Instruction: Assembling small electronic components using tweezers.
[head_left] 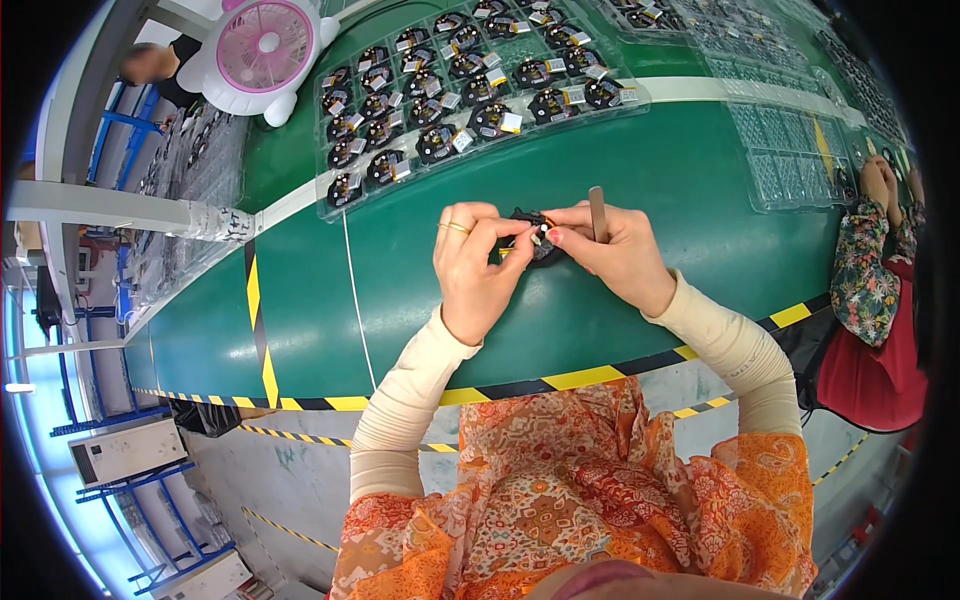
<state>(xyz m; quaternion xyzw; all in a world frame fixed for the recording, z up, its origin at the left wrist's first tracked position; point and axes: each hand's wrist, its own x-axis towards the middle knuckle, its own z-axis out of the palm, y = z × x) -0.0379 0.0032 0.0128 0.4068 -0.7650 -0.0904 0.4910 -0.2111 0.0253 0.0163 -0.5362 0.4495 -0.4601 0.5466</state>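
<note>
Head view: one small, roundish black part point(545, 250) with a white piece point(541, 234) is over the green bench point(690, 190), pinched by left hand point(474, 268) and right hand point(624, 254), fingertips nearly together; the right also grips one metal tool point(598, 212). Bare bench flanks both hands, ending bodyward at striped tape point(585, 378).

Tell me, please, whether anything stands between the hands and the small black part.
Nothing visible does: the left hand and right hand both touch the black part; the metal tool sticks up to its right.
</note>
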